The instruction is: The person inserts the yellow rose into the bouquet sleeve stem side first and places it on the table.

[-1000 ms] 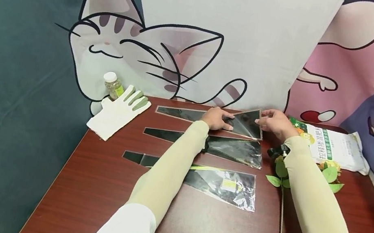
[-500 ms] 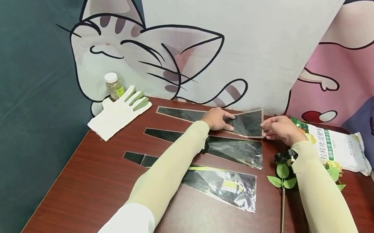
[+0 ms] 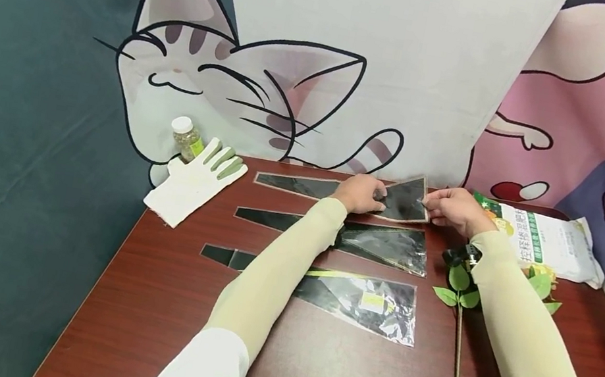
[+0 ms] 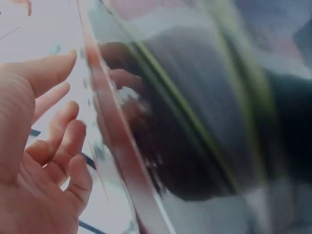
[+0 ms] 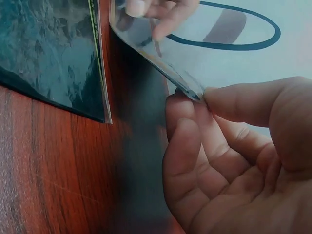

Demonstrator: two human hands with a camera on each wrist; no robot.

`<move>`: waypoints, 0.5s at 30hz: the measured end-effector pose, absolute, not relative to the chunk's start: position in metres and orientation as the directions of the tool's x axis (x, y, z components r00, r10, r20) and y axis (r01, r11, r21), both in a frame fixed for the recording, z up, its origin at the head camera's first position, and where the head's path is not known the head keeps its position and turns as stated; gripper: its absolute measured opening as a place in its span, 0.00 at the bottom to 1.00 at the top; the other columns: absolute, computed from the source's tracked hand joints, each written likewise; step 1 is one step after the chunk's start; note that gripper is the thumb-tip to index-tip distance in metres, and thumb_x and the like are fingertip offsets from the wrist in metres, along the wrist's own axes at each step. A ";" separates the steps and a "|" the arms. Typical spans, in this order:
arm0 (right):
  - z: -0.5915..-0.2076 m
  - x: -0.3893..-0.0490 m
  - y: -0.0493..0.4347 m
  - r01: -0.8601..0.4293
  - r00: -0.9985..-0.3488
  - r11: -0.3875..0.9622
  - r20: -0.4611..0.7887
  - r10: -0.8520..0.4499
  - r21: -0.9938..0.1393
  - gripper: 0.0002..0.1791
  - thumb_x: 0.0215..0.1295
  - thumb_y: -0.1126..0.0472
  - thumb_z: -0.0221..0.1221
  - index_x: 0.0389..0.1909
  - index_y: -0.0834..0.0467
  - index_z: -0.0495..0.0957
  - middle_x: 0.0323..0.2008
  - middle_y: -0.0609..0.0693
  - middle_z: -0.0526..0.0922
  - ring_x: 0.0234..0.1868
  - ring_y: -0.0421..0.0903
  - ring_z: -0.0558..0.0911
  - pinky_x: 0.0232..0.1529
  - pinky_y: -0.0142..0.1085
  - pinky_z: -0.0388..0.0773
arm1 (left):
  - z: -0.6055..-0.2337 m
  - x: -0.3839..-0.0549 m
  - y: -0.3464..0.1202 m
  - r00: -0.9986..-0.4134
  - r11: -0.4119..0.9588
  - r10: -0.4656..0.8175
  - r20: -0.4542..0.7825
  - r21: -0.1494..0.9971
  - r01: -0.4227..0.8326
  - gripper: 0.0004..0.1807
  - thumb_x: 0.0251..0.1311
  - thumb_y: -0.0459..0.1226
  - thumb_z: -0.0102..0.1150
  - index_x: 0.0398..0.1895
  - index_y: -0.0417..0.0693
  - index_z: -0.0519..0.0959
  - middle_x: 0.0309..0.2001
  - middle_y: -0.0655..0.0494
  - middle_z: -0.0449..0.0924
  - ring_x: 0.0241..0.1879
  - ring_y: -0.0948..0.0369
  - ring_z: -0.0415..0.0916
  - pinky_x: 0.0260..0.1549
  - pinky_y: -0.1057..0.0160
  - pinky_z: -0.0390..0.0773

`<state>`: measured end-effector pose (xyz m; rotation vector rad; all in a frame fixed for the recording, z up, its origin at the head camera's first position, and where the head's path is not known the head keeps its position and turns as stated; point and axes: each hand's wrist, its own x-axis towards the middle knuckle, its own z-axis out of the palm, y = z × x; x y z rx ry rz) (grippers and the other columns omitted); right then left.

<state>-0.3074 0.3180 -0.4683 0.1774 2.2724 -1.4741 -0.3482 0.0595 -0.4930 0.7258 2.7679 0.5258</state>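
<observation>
A black, tapered plastic flower sleeve (image 3: 405,199) lies at the back of the table, its wide end raised a little. My right hand (image 3: 455,209) pinches the edge of that wide end between thumb and fingers; the right wrist view shows the thin edge gripped in the fingertips (image 5: 212,100). My left hand (image 3: 360,193) is over the sleeve's middle, fingers loosely bent. In the left wrist view those fingers (image 4: 73,131) hold nothing, with blurred glossy film beside them. Nearer lie a second black sleeve (image 3: 385,246) and a third (image 3: 316,287) with a yellow label.
Flowers with green leaves (image 3: 459,279) and long stems lie under the right forearm. A white printed bag (image 3: 560,245) stands behind at the right. At the back left are a white glove (image 3: 191,186) and a white-capped jar (image 3: 188,141). A cartoon curtain backs the brown table (image 3: 137,314).
My right hand has moved slightly right along the sleeve's wide end, from its upper corner to its side edge. My left hand has shifted a little right, its fingers more bent.
</observation>
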 end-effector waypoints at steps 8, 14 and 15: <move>-0.472 -0.305 0.322 0.336 -0.909 0.409 -0.406 -0.096 -0.848 0.12 0.77 0.59 0.62 0.52 0.63 0.83 0.32 0.40 0.87 0.32 0.37 0.84 0.37 0.34 0.88 | -0.487 -0.336 0.099 -0.874 0.688 0.487 0.008 0.613 0.389 0.09 0.75 0.47 0.63 0.52 0.59 0.87 0.42 0.66 0.87 0.41 0.69 0.82 0.43 0.71 0.81; -0.473 -0.305 0.325 0.359 -0.901 0.391 -0.424 -0.091 -0.847 0.16 0.78 0.60 0.58 0.58 0.65 0.81 0.33 0.41 0.88 0.33 0.37 0.85 0.35 0.33 0.86 | -0.486 -0.329 0.125 -0.927 0.551 0.375 -0.011 0.807 0.213 0.06 0.74 0.40 0.65 0.48 0.52 0.88 0.38 0.61 0.91 0.34 0.68 0.86 0.33 0.76 0.80; -0.473 -0.305 0.326 0.357 -0.903 0.391 -0.421 -0.090 -0.849 0.15 0.78 0.60 0.58 0.57 0.63 0.82 0.33 0.41 0.88 0.33 0.37 0.85 0.35 0.33 0.86 | -0.485 -0.328 0.127 -0.933 0.521 0.360 -0.022 0.834 0.182 0.06 0.73 0.39 0.65 0.47 0.51 0.88 0.37 0.59 0.91 0.33 0.67 0.87 0.31 0.76 0.81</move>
